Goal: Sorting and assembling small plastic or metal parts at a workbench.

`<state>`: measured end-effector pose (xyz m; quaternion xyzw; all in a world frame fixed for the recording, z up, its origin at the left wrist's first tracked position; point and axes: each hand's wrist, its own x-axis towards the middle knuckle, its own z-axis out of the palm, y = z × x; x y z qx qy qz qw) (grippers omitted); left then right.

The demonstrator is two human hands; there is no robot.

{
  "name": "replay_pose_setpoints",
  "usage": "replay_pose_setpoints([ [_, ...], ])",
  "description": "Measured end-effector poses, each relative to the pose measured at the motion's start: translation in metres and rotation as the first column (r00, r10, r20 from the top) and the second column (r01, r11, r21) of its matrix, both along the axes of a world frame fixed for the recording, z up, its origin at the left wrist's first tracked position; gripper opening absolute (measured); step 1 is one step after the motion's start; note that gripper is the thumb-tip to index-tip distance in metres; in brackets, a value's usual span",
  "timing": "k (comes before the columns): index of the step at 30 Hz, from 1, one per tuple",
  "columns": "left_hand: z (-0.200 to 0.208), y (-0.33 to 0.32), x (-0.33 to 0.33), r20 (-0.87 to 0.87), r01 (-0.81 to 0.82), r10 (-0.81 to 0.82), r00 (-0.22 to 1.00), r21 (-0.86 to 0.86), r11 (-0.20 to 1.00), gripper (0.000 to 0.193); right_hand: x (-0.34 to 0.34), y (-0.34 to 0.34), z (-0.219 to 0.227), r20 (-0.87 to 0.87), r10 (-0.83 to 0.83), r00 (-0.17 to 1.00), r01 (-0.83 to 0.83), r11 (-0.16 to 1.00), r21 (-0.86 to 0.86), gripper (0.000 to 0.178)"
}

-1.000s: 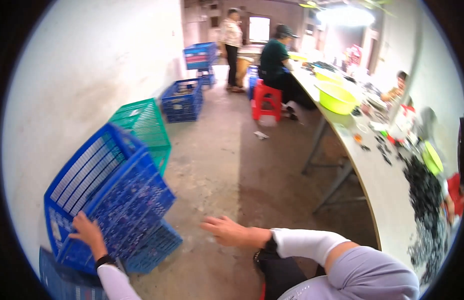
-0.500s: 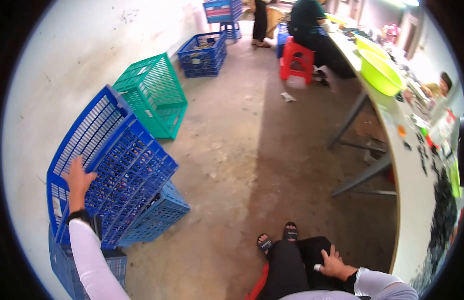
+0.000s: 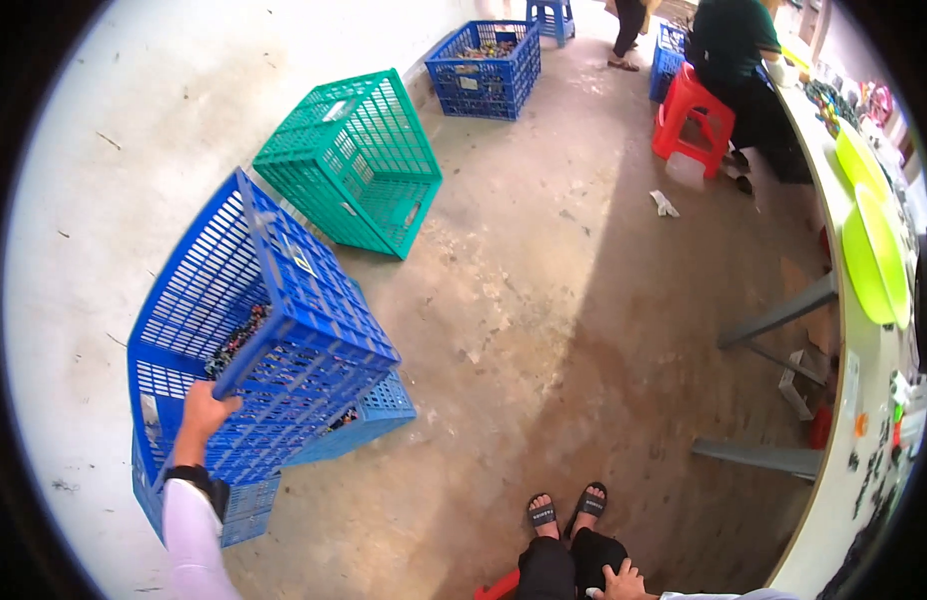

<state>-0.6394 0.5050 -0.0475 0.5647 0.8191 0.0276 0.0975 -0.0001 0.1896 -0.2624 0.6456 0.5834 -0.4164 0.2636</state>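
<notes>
Left hand (image 3: 206, 412): hooked round blue plastic crate (image 3: 309, 385) rim, lower left, probably for steadying; right hand (image 3: 624, 581): half-spread on black trousers (image 3: 595, 553), seemingly empty.

The place looked like a small workshop. A bare, stained floor (image 3: 484, 330) ran up the middle of the frame beside a scuffed white wall (image 3: 114, 150) at the left. Slatted plastic crates stood along that wall: a large blue crate (image 3: 329, 290) at centre left with small mixed pieces (image 3: 236, 340) inside, a green crate (image 3: 306, 150) above it, and another blue crate (image 3: 484, 102) at the top centre, also filled. Down the right edge stretched a long worktable (image 3: 832, 490), bearing yellow-green basins (image 3: 869, 255). At the upper right, a person (image 3: 729, 40) in dark green sat beside it on a red plastic stool (image 3: 687, 115).
</notes>
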Motion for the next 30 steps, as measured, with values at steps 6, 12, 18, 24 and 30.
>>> replay_pose_setpoints([
  [6,-0.001,0.008,0.010,-0.113,-0.037,0.042,0.993,0.047,0.998,0.025,-0.002,0.049,-0.032,0.055,0.118,0.992,-0.118,0.993,0.006,0.055],
  [12,-0.004,0.003,-0.003,-0.119,-0.083,0.083,0.989,0.008,0.997,0.026,-0.058,0.233,-0.031,-0.245,0.075,0.967,-0.014,0.970,0.241,0.033],
  [18,-0.015,0.005,0.003,-0.120,-0.032,0.035,0.992,0.026,0.999,0.033,-0.139,0.454,-0.028,-0.460,0.078,0.885,0.116,0.918,0.378,0.026],
  [24,-0.013,0.001,-0.001,0.092,-0.086,0.112,0.989,-0.254,0.964,0.046,-0.276,0.589,0.040,-0.619,-0.263,0.740,0.432,0.892,0.137,0.016],
  [30,0.026,0.057,0.083,0.178,0.218,-0.232,0.956,0.092,0.972,0.038,-0.393,0.722,0.062,-0.714,-0.355,0.604,0.490,0.871,-0.018,0.018],
])
